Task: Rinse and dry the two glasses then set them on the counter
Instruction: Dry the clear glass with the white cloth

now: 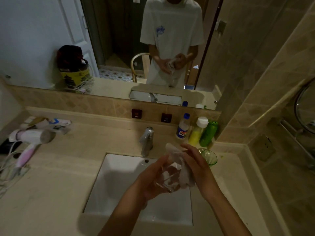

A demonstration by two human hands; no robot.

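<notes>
Over the white sink [119,188] my left hand [153,181] grips a clear glass [167,178], tilted on its side. My right hand [197,166] presses a crumpled white tissue [179,160] against and into the glass. A green glass [209,157] stands upright on the beige counter [56,188] just right of my hands, partly hidden behind my right hand.
A chrome tap [147,140] stands behind the sink. Three bottles [196,130] line the back right corner. A pink-and-white hair dryer [29,143] with its cord lies on the left counter among packets. A mirror [119,48] covers the wall ahead.
</notes>
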